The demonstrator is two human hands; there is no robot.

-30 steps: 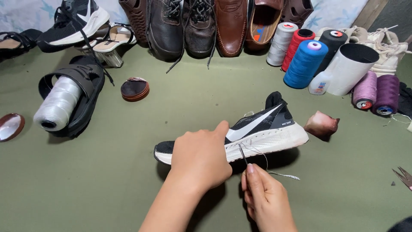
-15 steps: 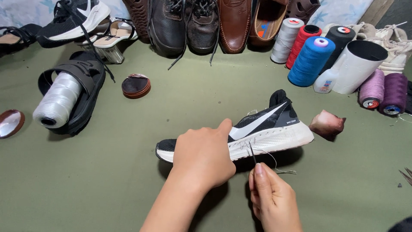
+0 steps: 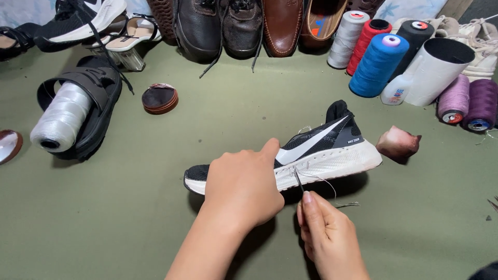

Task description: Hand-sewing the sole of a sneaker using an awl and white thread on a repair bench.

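The left hand (image 3: pixel 241 184) presses down on the toe half of the black mesh running shoe with a white sole (image 3: pixel 316 150), its grip closed over the upper and holding the shoe on its side against the olive-green bench (image 3: pixel 129 207); the right hand (image 3: pixel 327 236) sits just below the sole, fingers pinched shut on a thin dark awl (image 3: pixel 298 181) whose tip meets the white sole edge; a pale thread (image 3: pixel 324 181) loops from that point and trails off to the right of the grip.

Compared with a second ago, the shoe and the left hand lie much as they did, while the awl tip has come up against the sole and the thread loop has shortened and pulled closer to the seam; I judge that a stitch is being drawn tight along the sole edge, with more of the seam left toward the heel.

Beyond the left hand lie a round brown tin (image 3: pixel 160 98) and a white thread spool resting in a black sandal (image 3: pixel 62 116); far past the right hand stands a blue thread cone (image 3: pixel 377 65).
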